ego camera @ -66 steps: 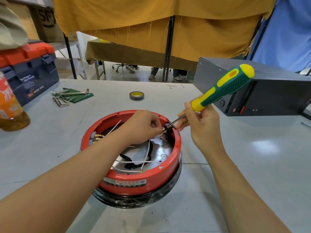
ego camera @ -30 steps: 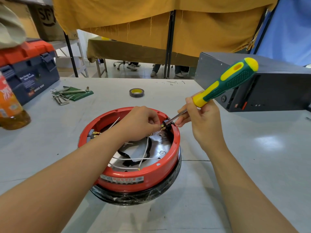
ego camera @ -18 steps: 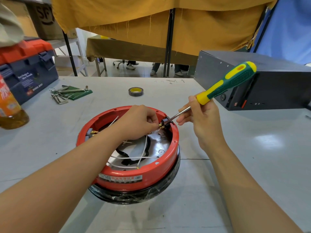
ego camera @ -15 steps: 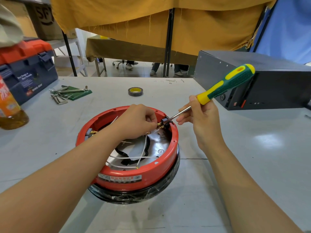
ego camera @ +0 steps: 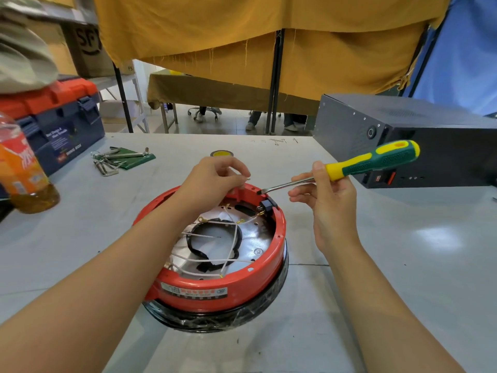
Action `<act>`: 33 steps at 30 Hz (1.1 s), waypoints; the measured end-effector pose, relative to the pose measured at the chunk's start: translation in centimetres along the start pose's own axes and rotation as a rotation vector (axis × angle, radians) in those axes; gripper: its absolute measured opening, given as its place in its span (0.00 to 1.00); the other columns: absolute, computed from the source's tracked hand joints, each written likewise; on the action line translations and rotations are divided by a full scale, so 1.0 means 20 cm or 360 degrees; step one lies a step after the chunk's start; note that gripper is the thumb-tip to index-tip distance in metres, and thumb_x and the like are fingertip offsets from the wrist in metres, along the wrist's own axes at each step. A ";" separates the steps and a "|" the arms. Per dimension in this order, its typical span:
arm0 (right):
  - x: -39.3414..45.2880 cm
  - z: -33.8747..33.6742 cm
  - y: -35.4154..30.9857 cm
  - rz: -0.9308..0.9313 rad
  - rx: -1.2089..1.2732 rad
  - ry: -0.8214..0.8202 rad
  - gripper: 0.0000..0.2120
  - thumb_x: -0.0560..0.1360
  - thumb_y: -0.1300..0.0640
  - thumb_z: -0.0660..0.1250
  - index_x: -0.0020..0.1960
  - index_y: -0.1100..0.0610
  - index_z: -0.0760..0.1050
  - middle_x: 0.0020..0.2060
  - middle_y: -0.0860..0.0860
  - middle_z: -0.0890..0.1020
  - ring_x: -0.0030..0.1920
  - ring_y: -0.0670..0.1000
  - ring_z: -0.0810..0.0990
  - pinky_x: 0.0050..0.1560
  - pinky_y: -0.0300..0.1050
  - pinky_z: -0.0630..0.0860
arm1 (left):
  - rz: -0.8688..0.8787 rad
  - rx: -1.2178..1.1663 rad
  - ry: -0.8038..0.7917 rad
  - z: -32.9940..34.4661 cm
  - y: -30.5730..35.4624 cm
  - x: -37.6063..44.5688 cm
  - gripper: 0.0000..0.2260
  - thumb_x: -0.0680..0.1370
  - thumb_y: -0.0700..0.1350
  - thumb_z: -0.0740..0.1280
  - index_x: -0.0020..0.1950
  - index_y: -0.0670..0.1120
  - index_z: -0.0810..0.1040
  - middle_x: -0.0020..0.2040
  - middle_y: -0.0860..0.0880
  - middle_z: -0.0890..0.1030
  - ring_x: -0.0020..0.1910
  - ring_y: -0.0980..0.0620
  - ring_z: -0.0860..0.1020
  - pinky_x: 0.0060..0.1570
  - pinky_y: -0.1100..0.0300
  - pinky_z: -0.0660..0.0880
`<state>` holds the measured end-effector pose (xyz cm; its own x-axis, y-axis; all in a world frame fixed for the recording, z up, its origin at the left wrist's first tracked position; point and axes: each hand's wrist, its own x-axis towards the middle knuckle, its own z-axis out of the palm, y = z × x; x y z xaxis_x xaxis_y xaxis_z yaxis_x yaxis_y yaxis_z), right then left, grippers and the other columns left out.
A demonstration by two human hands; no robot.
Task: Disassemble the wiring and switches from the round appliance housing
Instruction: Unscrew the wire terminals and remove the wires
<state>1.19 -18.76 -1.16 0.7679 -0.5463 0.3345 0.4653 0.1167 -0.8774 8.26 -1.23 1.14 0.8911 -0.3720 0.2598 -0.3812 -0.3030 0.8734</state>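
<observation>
- While only the head view is on hand, it shows the round red plastic appliance housing [ego camera: 215, 286] sitting open side up on the pale grey surface [ego camera: 403, 278], near its middle, on a black plastic-wrapped base.
- Inside lie white fabric-sleeved wires [ego camera: 234, 232] crossing a shiny metal plate, with a looped black cable below them.
- A small black switch block with brass terminals [ego camera: 266, 205] sits against the inner rim on the far right side.
- The left hand [ego camera: 212, 181] hovers over the far rim, its fingers [ego camera: 236, 176] pinching what looks like the end of a white wire lead; the exact piece is too small to tell.
- The right hand [ego camera: 330, 200] grips the green-and-yellow-handled flat screwdriver [ego camera: 349, 168] near where shaft meets handle, its fingers curled round it; the blade tip hangs just above the rim, beside the switch block but apart from it.
- Judged from this, the step in hand is freeing leads from the switch terminals.
- To do it well, the person would likely seat the blade squarely on the terminal connector, pry gently, and pull the lead straight along the tab, not sideways.
- Keeping the pinch on the connector and not the sleeve should spare the wire.
- The housing is unclamped, so hard levering could tip or slide it.
- A slipped blade could reach the left fingers close by.
</observation>
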 end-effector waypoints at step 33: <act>-0.08 0.04 0.03 0.0050 -0.0120 -0.0266 0.17 0.80 0.54 0.61 0.34 0.50 0.80 0.34 0.51 0.85 0.32 0.50 0.84 0.33 0.39 0.79 | -0.0649 0.0892 0.0367 -0.59 -0.52 -0.35 0.10 0.76 0.39 0.68 0.56 0.47 0.83 0.54 0.47 0.83 0.45 0.56 0.77 0.50 0.64 0.71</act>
<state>0.50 -17.10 -1.88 0.8467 -0.3974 0.3537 0.4106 0.0654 -0.9095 8.84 14.97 -4.94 0.9948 0.0416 0.0930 -0.0218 -0.8045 0.5936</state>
